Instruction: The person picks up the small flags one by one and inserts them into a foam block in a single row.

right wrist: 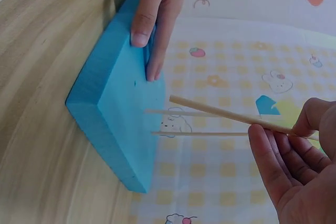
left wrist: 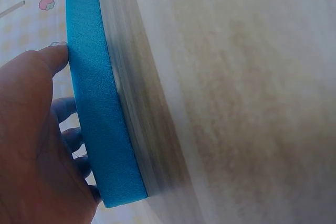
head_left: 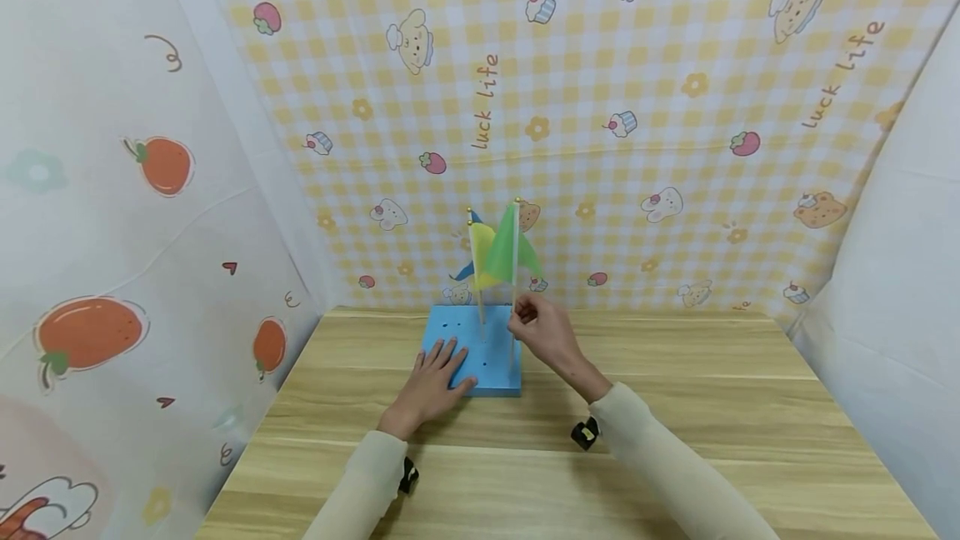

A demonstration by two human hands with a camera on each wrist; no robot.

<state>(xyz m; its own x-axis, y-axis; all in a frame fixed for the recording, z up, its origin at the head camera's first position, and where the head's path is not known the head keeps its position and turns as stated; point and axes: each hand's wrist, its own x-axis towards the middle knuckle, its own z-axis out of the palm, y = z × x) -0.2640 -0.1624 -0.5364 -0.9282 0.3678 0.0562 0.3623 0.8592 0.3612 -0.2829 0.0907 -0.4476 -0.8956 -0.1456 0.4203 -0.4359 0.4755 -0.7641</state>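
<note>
A blue foam block (head_left: 500, 336) with small holes lies on the table. My left hand (head_left: 433, 380) rests on its left front part with spread fingers; in the left wrist view its fingertips touch the block's top. My right hand (head_left: 550, 338) pinches the wooden stick of a green flag (head_left: 500, 250) between thumb and fingers, above the block's right side. In the right wrist view that stick's lower end (right wrist: 181, 101) is apart from the block. A yellow flag (head_left: 486, 240) and a blue flag (head_left: 463, 272), partly hidden behind it, stand upright on sticks in the block.
The wood-grain table (head_left: 675, 432) extends on both sides and in front of the block. Behind it hangs a yellow checked cloth (head_left: 585, 173); a white printed cloth (head_left: 150, 248) covers the left side. Black straps (head_left: 584, 433) show at both wrists.
</note>
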